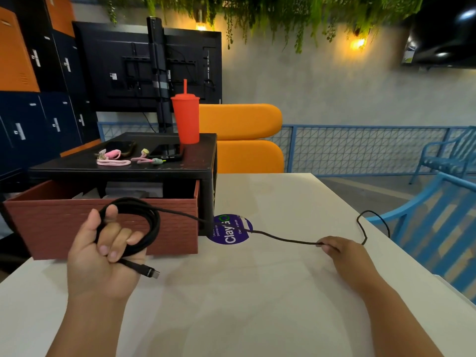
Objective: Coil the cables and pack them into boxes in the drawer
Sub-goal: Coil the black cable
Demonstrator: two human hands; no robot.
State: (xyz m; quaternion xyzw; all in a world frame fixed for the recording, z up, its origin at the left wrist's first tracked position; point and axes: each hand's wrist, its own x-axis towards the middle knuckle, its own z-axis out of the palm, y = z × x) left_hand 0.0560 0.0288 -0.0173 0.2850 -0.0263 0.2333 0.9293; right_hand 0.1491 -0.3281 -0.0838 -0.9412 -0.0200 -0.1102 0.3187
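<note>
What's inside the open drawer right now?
Inside the drawer, a grey box and a pale corner of something show near the back. The drawer's front wall and the black stand above hide the floor and the rest.

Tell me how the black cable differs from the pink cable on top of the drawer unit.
The black cable is dark; the pink cable is pale pink. The black cable is looped in the left hand and pinched by the right hand; the pink cable lies untouched on the drawer unit's top. The black cable trails a loose tail over the table; the pink cable sits bunched small. Neither is in the drawer.
</note>
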